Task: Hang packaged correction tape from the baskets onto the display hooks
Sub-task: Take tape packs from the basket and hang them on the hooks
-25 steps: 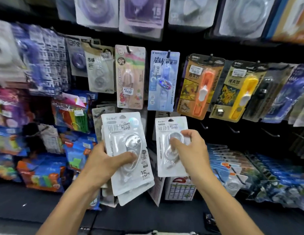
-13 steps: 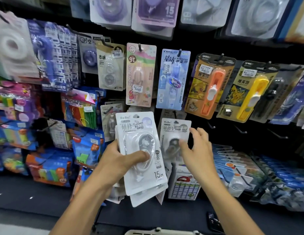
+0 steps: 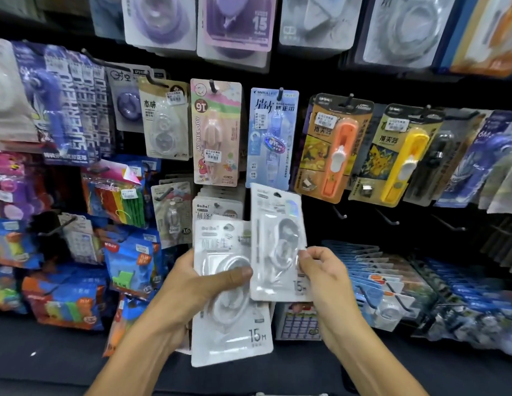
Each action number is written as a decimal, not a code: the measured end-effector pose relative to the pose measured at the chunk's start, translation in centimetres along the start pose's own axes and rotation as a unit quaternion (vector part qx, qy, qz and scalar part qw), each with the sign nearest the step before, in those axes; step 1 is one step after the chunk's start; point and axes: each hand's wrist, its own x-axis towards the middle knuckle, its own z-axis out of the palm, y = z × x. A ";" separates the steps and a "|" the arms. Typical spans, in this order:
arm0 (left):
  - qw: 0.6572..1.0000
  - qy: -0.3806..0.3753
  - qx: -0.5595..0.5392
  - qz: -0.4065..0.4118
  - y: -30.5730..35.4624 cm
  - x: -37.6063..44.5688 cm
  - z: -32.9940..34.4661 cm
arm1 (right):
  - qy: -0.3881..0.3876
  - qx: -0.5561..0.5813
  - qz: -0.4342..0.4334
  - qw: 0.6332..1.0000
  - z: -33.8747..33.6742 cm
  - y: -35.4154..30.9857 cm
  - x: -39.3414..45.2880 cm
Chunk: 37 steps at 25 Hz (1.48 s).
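Observation:
My left hand [image 3: 191,290] grips a stack of white correction tape packs [image 3: 231,318], thumb across the front one. My right hand [image 3: 326,278] pinches a single white correction tape pack [image 3: 273,241] by its right edge, held upright just right of the stack and in front of the display. Behind the held packs, more of the same white packs [image 3: 217,208] hang on a hook of the display wall. Bare black hooks [image 3: 339,214] stick out to the right of my right hand.
The black display wall carries many hung packs: a pink one [image 3: 216,132], a blue one [image 3: 272,138], orange [image 3: 333,147] and yellow [image 3: 397,155] clip pushers. Coloured packs [image 3: 63,298] crowd the left; blue packs [image 3: 372,281] lie low at the right.
My right hand has taken one pack off the top of the stack in my left hand and lifted it to the right. The view moved closer to the display.

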 end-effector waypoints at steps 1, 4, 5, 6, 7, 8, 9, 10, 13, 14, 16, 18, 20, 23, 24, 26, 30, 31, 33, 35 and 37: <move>1.000 0.023 -0.001 0.006 0.1 0.0 -0.3 | 0.031 -0.037 -0.004 0.999 -0.7 0.1 0.3; 0.997 0.067 0.002 0.022 0.5 0.0 -1.3 | 0.072 -0.196 -0.071 0.975 -2.3 0.7 0.7; 0.997 0.071 -0.002 0.021 0.6 0.0 -1.5 | 0.076 -0.225 -0.094 0.967 -2.3 0.8 0.6; 0.997 0.070 -0.005 0.018 0.7 0.0 -1.4 | 0.080 -0.236 -0.108 0.962 -2.1 0.8 0.6; 0.998 0.065 -0.005 0.019 0.7 -0.1 -1.3 | 0.089 -0.237 -0.119 0.960 -1.7 0.6 0.6; 0.998 0.057 -0.004 0.025 0.6 -0.3 -1.0 | 0.098 -0.236 -0.129 0.958 -1.4 0.3 0.7; 0.998 0.049 -0.002 0.032 0.6 -0.3 -0.8 | 0.106 -0.235 -0.141 0.956 -1.1 0.0 0.7; 0.998 0.047 0.002 0.038 0.6 -0.4 -0.6 | 0.110 -0.238 -0.152 0.953 -1.0 -0.3 0.6; 0.997 0.056 0.011 0.044 0.7 -0.5 -0.7 | 0.118 -0.244 -0.170 0.948 -1.0 -0.2 -0.4; 0.997 0.060 0.009 0.045 0.7 -0.5 -0.7 | 0.118 -0.257 -0.166 0.945 -1.0 -0.2 -0.7; 0.997 0.065 0.005 0.052 0.8 -0.6 -0.7 | 0.089 -0.285 -0.129 0.945 -0.8 -0.7 -0.2; 0.996 0.065 0.005 0.059 0.8 -0.6 -0.6 | -0.004 -0.230 -0.035 0.973 -0.1 -1.6 0.4; 0.996 0.074 0.009 0.058 0.6 -0.7 -0.4 | -0.086 -0.198 -0.004 0.976 0.5 -1.7 0.1; 0.994 0.084 0.007 0.074 0.3 -0.5 0.3 | -0.163 -0.133 -0.041 0.977 1.7 -0.3 -1.9; 0.993 0.085 0.009 0.080 0.2 -0.6 0.7 | -0.195 -0.105 -0.035 0.975 2.1 0.3 -2.5; 0.994 0.073 0.004 0.083 0.2 -0.7 1.1 | -0.201 -0.059 -0.029 0.977 2.6 0.9 -3.1; 0.990 0.092 0.032 0.097 0.4 -0.4 0.1 | -0.103 0.063 0.000 0.993 1.7 0.1 -2.4; 0.988 0.108 0.049 0.099 0.4 -0.2 -0.2 | -0.079 0.058 -0.003 0.995 1.2 -0.2 -1.9; 0.983 0.130 0.079 0.106 0.3 -0.2 -0.4 | -0.035 0.020 -0.013 0.999 0.5 -0.7 -1.2; 0.978 0.145 0.097 0.116 0.1 -0.1 -0.6 | 0.018 -0.031 -0.032 0.999 -0.2 -0.7 -0.7; 0.976 0.158 0.085 0.121 0.0 0.1 -0.7 | 0.060 -0.071 -0.046 0.995 -0.6 -0.4 -0.6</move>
